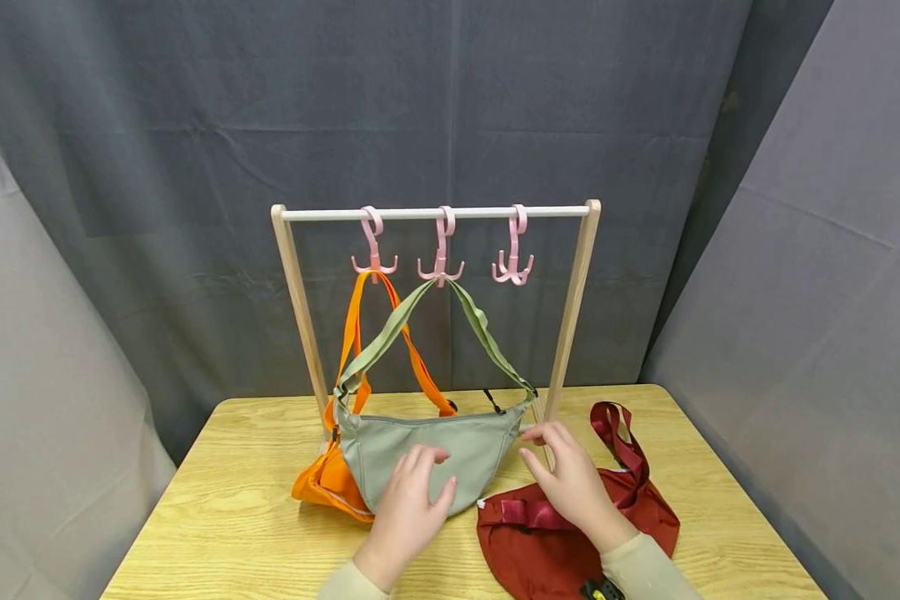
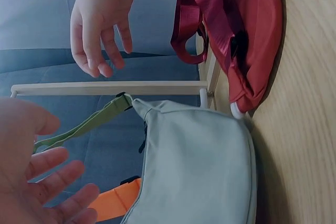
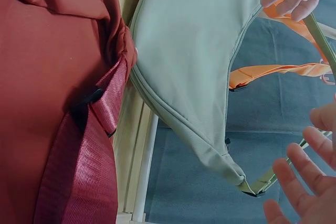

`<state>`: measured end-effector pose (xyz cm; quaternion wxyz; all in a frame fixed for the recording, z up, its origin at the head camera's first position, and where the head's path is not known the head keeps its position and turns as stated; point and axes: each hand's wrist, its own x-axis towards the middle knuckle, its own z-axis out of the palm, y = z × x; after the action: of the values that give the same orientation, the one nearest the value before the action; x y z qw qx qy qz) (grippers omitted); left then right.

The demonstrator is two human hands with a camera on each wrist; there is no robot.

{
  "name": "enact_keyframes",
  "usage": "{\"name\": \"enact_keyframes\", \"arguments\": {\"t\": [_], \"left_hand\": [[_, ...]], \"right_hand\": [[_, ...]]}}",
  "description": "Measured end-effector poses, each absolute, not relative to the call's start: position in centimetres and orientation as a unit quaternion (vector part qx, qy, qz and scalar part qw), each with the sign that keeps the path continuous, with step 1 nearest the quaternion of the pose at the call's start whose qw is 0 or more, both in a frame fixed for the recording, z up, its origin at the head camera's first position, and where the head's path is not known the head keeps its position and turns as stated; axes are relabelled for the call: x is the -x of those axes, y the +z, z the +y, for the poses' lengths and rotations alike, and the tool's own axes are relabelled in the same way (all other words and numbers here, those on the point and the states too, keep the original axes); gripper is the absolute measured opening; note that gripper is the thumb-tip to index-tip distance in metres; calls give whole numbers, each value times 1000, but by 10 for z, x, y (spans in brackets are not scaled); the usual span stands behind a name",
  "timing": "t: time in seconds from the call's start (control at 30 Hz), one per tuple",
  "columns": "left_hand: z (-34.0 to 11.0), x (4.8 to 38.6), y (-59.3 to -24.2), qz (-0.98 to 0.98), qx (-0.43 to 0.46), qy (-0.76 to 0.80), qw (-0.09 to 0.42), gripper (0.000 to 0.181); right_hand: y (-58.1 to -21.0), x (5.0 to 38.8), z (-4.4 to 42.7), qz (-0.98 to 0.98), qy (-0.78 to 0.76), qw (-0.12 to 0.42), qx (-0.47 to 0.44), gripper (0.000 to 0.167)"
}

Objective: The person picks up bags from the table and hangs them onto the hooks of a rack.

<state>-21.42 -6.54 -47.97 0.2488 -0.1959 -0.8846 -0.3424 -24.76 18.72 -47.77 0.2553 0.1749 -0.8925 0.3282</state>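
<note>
A grey-green bag [image 1: 435,450] hangs by its green strap [image 1: 390,333] from the middle pink hook [image 1: 441,246]. In front of its body is the left hand [image 1: 412,508], fingers loosely bent and holding nothing. The right hand [image 1: 570,479] is just right of the bag, above the dark red bag [image 1: 555,554], also with nothing in its fingers. In the left wrist view both the left hand [image 2: 42,166] and the right hand [image 2: 105,24] are apart from the grey-green bag [image 2: 194,166]. The right wrist view shows the right hand's spread fingers [image 3: 302,177] near the strap end.
An orange bag [image 1: 330,483] hangs from the left pink hook [image 1: 372,242], its body on the table [image 1: 232,500] behind the grey-green one. The right pink hook [image 1: 513,246] carries nothing. A wooden rack post [image 1: 573,308] stands at the right; grey curtains [image 1: 195,167] surround the table.
</note>
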Motion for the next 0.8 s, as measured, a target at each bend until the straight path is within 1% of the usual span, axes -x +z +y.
{"name": "enact_keyframes", "arguments": {"t": [0.23,0.57,0.67,0.8], "left_hand": [[-55,209,-481,-890,206,-338,228,28],[-43,205,-489,-892,217,-330,219,28],[-42,205,-492,-893,219,-333,208,27],[-39,205,-495,-897,219,-339,179,25]], "right_hand": [[-479,242,191,-902,318,237,-172,19],[-485,238,200,-909,305,221,-180,22],[-486,236,202,-914,294,217,-177,24],[-486,234,205,-918,285,211,-178,25]]}}
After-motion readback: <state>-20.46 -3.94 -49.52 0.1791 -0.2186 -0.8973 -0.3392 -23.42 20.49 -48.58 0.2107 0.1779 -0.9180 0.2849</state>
